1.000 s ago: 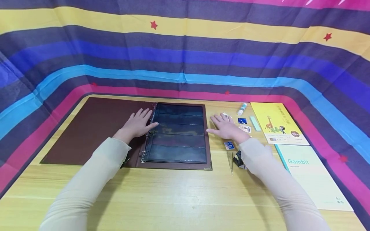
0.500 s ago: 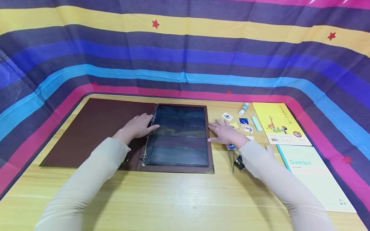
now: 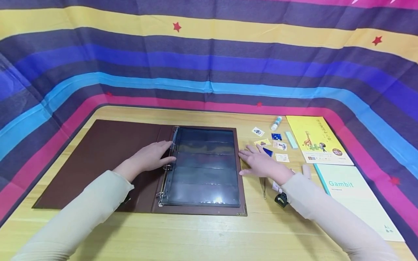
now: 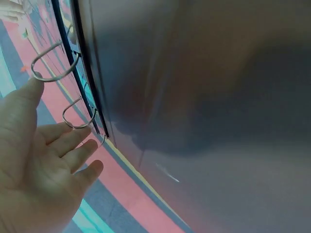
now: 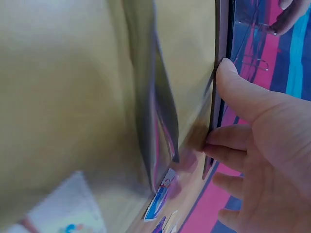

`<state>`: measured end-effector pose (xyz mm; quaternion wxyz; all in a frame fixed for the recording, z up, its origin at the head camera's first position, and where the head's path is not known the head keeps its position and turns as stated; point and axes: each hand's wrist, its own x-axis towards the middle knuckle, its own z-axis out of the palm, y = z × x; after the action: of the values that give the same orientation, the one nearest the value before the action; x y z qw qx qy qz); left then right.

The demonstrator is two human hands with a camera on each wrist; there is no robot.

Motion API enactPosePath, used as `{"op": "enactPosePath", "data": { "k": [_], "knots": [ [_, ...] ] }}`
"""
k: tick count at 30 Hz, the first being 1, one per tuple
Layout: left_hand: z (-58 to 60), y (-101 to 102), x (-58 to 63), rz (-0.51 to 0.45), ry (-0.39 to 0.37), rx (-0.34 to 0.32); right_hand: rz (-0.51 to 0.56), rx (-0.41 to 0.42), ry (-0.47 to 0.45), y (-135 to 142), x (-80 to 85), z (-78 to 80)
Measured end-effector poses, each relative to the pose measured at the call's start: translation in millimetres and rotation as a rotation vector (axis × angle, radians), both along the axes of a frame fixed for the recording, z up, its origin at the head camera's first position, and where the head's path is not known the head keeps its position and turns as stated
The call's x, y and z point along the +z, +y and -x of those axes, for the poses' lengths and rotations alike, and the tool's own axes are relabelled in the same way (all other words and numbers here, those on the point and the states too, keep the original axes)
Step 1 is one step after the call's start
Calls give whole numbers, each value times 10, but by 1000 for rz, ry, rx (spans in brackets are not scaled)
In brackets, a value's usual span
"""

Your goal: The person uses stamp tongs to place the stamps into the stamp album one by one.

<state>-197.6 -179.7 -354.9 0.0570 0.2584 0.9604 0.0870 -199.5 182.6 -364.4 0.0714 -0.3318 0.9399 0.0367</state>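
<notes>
A brown ring binder lies open on the table, with a black page of clear pockets on its right side. My left hand is at the spine, its fingertips by the metal rings; the left wrist view shows its fingers fairly straight. Against the binder's right edge rests my right hand, thumb and fingertips touching the edge in the right wrist view. Several small stamps lie beside and partly under that hand. Metal tweezers lie just in front of it.
At the back right stand out a glue stick and a pale green strip-shaped block. Further right lie a yellow book and a Gambit notebook. A striped cloth surrounds the table's back and sides.
The binder has slid toward me, its front edge now nearer the table front. Both hands have moved back with it, and more stamps show beyond my right hand.
</notes>
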Motion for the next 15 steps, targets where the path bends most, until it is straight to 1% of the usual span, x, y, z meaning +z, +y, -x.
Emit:
{"op": "enactPosePath", "data": {
  "k": [4, 7, 11, 15],
  "knots": [
    [-126, -22, -4, -33, 17, -27, 3, 14, 7, 23, 0, -110],
    [-208, -36, -9, -49, 26, -41, 11, 37, 29, 40, -5, -187],
    [-295, -46, -16, -61, 34, -49, 30, 59, 51, 67, -19, -274],
    [-354, -52, -25, -68, 41, -50, 45, 75, 74, 93, -39, -329]
  ]
}}
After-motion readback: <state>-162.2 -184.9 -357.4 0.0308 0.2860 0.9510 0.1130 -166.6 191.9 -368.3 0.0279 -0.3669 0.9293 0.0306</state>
